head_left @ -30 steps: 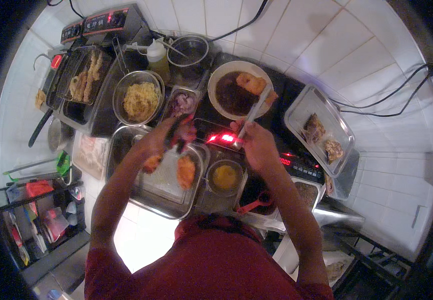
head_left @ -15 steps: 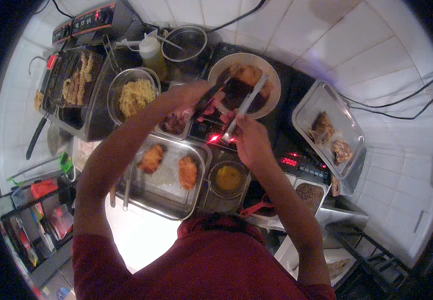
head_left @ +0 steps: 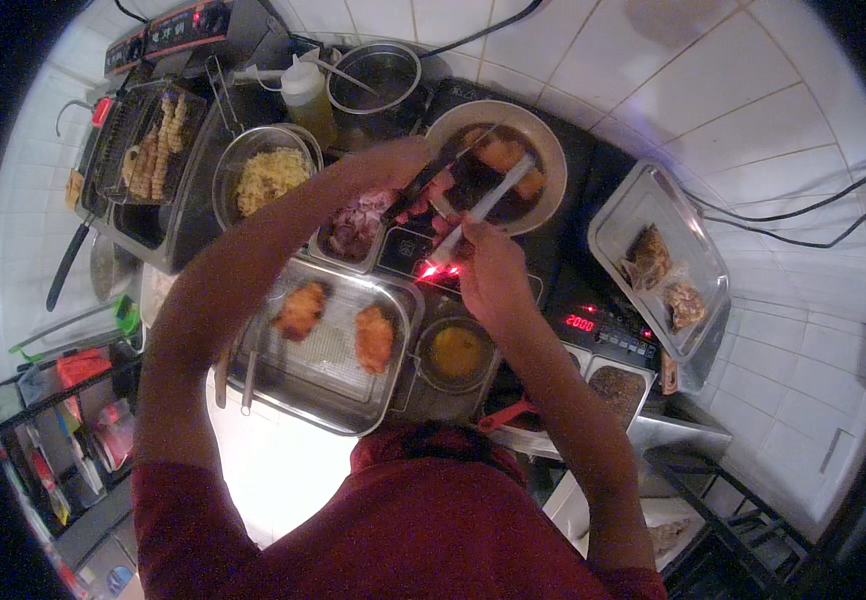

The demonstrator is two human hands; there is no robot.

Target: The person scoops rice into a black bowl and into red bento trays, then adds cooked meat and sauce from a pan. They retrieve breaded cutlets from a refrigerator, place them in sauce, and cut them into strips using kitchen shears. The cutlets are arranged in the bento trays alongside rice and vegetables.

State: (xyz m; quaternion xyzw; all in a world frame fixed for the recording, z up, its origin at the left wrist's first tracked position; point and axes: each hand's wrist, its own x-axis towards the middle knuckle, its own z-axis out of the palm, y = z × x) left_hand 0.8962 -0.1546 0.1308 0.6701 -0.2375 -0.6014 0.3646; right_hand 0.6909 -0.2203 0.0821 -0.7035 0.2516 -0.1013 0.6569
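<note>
**Turning Fried Pieces in the Pan**

The frying pan (head_left: 498, 165) sits on the black induction cooker (head_left: 573, 300), toward the far side of the surface. It holds dark oil and golden fried pieces (head_left: 498, 155). A pair of light-coloured tongs (head_left: 488, 205) reaches from the near rim into the pan, tips at the pieces.

The right hand (head_left: 488, 275) has its fingers closed around the tongs' handle end. The left hand (head_left: 403, 165) rests at the pan's left rim beside a dark handle (head_left: 423, 185); whether its fingers grip that handle cannot be determined.

Recommended procedure, as a judgement: steady the pan, close the tongs on one piece only, lift just clear of the oil, and turn slowly to limit splashing.

Near the pan: a small tray of pink chopped meat (head_left: 358, 225), a steel bowl of yellow shreds (head_left: 268, 175), a squeeze bottle (head_left: 310, 95) and a pot (head_left: 383, 75). Closer in, a rack tray (head_left: 328, 350) carries two fried cutlets (head_left: 338, 325), beside a bowl of yellow liquid (head_left: 456, 352). A tray with fried pieces (head_left: 658, 260) stands at right; a fryer basket (head_left: 148, 140) at left.
</note>
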